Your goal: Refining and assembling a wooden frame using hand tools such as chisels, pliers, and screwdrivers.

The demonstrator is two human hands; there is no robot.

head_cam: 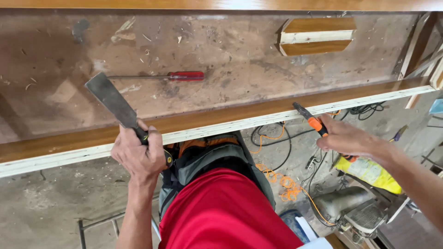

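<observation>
Shirt: my red shirt (226, 212) fills the bottom of the view, with a grey and orange tool pouch (207, 159) just above it.
Left hand: my left hand (138, 154) is wrapped tight around the black handle of a wide scraper (113, 102), whose flat blade slants up and left over the board.
Right hand: my right hand (346, 138) is curled around an orange-and-black handled tool (310, 119), its dark tip touching the pale front edge of the board.
Board: the long wooden panel (230, 64) runs across in front of me, its surface scuffed and dusty.
Screwdriver: a red-handled screwdriver (159, 76) lies on the panel, beyond the scraper blade.
Offcut: a small wooden block (316, 36) sits farther back right.
</observation>
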